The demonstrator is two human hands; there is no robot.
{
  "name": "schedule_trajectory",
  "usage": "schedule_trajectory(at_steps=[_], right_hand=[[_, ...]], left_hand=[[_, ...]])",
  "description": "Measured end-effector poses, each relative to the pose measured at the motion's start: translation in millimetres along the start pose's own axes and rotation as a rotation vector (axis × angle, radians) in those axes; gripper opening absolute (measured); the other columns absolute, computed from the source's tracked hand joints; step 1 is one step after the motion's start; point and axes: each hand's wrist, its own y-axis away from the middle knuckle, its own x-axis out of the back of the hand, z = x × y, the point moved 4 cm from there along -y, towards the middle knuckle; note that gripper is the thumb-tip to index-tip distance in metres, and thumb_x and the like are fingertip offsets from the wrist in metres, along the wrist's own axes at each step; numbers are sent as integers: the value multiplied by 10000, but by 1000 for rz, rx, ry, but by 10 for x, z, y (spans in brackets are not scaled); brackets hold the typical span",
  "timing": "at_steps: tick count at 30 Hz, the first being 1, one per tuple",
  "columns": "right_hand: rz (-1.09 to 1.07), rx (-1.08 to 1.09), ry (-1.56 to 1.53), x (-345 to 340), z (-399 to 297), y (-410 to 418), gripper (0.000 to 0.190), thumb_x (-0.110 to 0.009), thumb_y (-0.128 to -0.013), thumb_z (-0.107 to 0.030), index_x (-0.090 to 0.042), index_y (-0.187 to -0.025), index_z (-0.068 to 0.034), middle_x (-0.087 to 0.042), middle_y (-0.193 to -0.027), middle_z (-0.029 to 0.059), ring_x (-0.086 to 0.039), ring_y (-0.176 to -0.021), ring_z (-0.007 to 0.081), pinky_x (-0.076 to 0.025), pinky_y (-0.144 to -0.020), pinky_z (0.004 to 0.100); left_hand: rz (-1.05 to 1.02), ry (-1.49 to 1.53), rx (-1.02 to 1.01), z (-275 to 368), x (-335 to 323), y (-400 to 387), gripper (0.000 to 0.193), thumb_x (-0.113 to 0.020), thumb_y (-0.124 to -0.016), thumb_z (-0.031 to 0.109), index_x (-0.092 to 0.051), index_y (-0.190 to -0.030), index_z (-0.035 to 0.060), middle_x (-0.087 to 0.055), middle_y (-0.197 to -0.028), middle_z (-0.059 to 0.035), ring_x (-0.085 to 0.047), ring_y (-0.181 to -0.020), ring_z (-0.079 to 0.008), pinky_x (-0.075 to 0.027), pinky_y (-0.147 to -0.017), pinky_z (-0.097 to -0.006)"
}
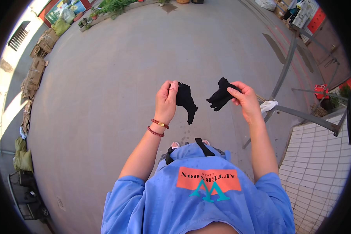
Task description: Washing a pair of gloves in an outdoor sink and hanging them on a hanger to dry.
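Two small black cloth pieces hang apart in front of me, one from each hand; they look like socks or gloves, but I cannot tell which. My left hand (167, 99) pinches the upper edge of one black cloth piece (185, 99), whose narrow end droops down to the right. Between thumb and fingers, my right hand (242, 98) grips the other black cloth piece (220, 95), with its lower end pointing left and down. Two beaded bracelets (156, 131) circle the left wrist. Just beyond the right wrist, a white cloth (268, 106) lies on a metal frame.
The grey metal frame (307, 113) stands at my right, above a white-tiled surface (313, 155). Bundles of flattened cardboard (34, 74) and green sacks (23, 159) line the left side. Potted plants (114, 7) stand far ahead on the paved ground (105, 73).
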Motion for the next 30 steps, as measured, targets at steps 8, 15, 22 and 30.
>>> schedule_trajectory(at_steps=[8, 15, 22, 30], right_hand=[[54, 209, 230, 35, -374, -132, 219, -561, -959, -154, -658, -1114, -32, -673, -953, 0, -594, -906, 100, -430, -882, 262], [-75, 196, 48, -326, -590, -26, 180, -570, -954, -133, -653, -1082, -36, -676, -927, 2, -607, -841, 76, -461, -794, 249], [-101, 268, 76, -551, -607, 13, 201, -767, -792, -100, -567, -807, -85, -587, -756, -26, -529, -713, 55, -413, -666, 242], [-8, 231, 71, -240, -503, -57, 141, -725, -828, -109, -594, -861, -67, -614, -811, -21, -562, -794, 71, -437, -746, 245]], left_hand=[[-166, -371, -15, -27, -18, -9, 345, -798, -796, 253, -644, -1041, 65, -642, -965, -46, -618, -789, -97, -504, -703, -250], [-277, -295, -61, 79, -331, -11, 465, -809, -773, 309, -648, -1137, 68, -649, -1113, -51, -585, -1087, -193, -408, -1009, -355], [-341, -352, -147, 348, -551, -19, 384, -841, -738, 273, -638, -977, 52, -661, -896, -1, -594, -725, -74, -488, -651, -249], [-617, -34, 157, 118, -562, -20, 214, -579, -971, 195, -660, -1061, 18, -649, -880, 4, -597, -790, -70, -505, -709, -236]])
